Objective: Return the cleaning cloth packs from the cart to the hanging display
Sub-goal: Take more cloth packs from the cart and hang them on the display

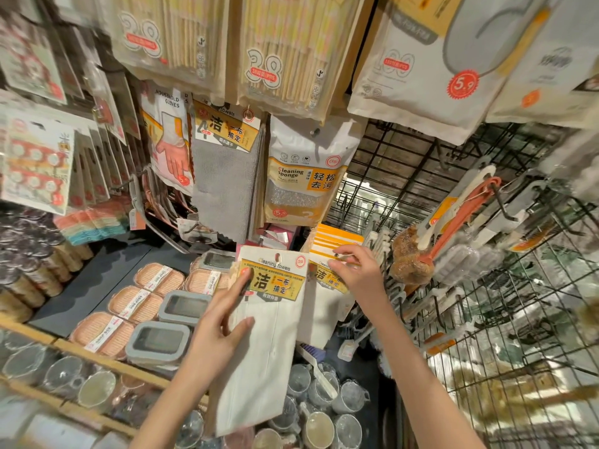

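The left hand (pixel 223 322) is holding a white cleaning cloth pack (pixel 262 335) below the hanging display (pixel 327 254), its grip clamped on the pack, while the right hand (pixel 355 270), fingers pinching, is steadying the hung packs (pixel 327 280), which may be slipping off if jostled.

The white cloth pack (pixel 259 338) in the left hand (pixel 217 322) is matt, finely ribbed cloth under a glossy yellow paper label. Above it, the grey towel (pixel 223 186) looks soft and napped. Right of that towel, the sponge pack (pixel 301 176) is shiny plastic film. Further right, the wire grid (pixel 405 163) is black coated metal. Left of the white pack, the grey boxes (pixel 162 341) are smooth matt plastic.
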`<state>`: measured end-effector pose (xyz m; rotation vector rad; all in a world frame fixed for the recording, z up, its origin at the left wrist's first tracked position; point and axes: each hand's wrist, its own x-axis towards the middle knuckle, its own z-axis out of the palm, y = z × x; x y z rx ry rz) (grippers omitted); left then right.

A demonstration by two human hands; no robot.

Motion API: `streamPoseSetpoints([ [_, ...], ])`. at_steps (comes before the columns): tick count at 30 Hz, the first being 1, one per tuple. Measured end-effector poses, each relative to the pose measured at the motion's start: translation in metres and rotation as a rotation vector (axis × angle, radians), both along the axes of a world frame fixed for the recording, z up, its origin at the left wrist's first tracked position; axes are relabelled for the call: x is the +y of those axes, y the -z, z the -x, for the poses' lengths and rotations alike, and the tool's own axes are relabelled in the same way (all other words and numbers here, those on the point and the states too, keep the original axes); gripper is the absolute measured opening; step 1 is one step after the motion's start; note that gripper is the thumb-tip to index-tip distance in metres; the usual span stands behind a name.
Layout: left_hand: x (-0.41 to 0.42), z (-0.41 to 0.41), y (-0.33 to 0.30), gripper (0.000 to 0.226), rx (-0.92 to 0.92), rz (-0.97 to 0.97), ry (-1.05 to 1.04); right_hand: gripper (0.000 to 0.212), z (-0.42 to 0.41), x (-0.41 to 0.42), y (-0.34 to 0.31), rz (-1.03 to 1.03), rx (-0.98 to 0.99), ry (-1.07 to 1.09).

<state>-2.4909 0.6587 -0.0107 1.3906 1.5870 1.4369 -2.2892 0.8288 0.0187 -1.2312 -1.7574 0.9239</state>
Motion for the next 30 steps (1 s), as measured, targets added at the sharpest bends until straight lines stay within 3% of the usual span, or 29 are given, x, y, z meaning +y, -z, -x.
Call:
streamPoseSetpoints([
  [4, 0.004, -0.009, -0.001, 0.08, -0.027, -0.01, 0.034, 0.024, 0.011, -0.017, -0.013, 0.182, 0.103, -0.243],
  [8, 0.004, -0.015, 0.0, 0.08, -0.034, 0.007, 0.077, 0.033, 0.018, -0.028, -0.013, 0.258, 0.155, -0.32],
  [14, 0.003, -0.021, 0.001, 0.073, -0.038, 0.048, 0.074, 0.031, 0.006, -0.037, 0.001, 0.367, 0.224, -0.191],
  [21, 0.0, -0.009, 0.006, 0.055, -0.198, 0.119, 0.003, 0.03, -0.015, -0.024, 0.014, 0.35, 0.184, 0.006],
  [30, -0.003, 0.003, 0.008, 0.039, -0.049, 0.144, -0.114, 0.028, -0.022, 0.004, 0.038, 0.348, 0.138, 0.104],
])
